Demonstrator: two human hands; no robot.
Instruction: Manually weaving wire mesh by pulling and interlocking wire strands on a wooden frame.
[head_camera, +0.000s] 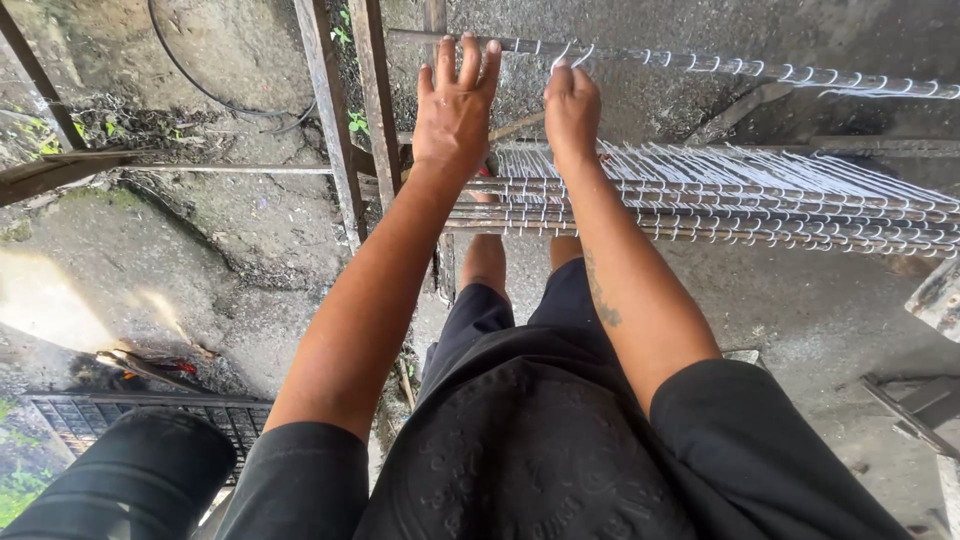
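Top rod (700, 62) wound with white cord (573, 55), long axis running upper centre to right edge. Right hand (571, 108) nearer, pinching cord; left hand (455, 103) spread flat beside it.

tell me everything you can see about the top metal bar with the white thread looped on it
The top bar is a thin grey metal rod running level from the wooden posts out past the right edge. White thread winds along it in spaced loops. The left hand lies flat with its fingertips on the rod's bare left end; the right hand pinches thread at the first loops. More wound rods lie below it.
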